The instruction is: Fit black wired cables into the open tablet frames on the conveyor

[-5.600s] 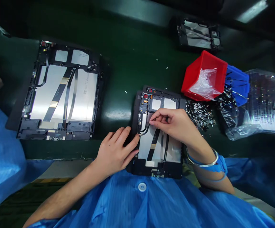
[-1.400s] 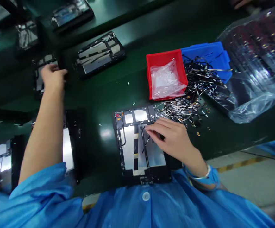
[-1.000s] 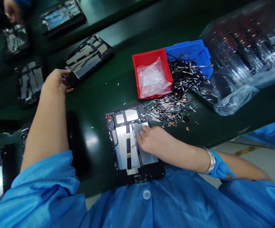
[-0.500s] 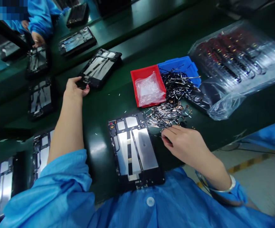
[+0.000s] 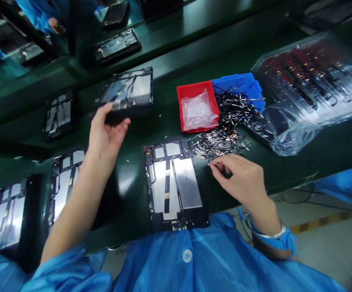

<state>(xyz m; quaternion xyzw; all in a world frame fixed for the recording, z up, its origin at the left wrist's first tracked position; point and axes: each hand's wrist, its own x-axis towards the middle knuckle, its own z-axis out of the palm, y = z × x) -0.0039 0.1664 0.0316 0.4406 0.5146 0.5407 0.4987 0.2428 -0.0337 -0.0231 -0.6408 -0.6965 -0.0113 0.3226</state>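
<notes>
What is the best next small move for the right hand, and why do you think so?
Probably the right hand should draw one cable clear of the loose pile of black flex cables, because its fingertips are pinched together at the pile's edge and the cables lie tangled.

black tablet chassis tilted up (silver panels showing)

One red bin, one blue bin, one left hand, one right hand
</notes>
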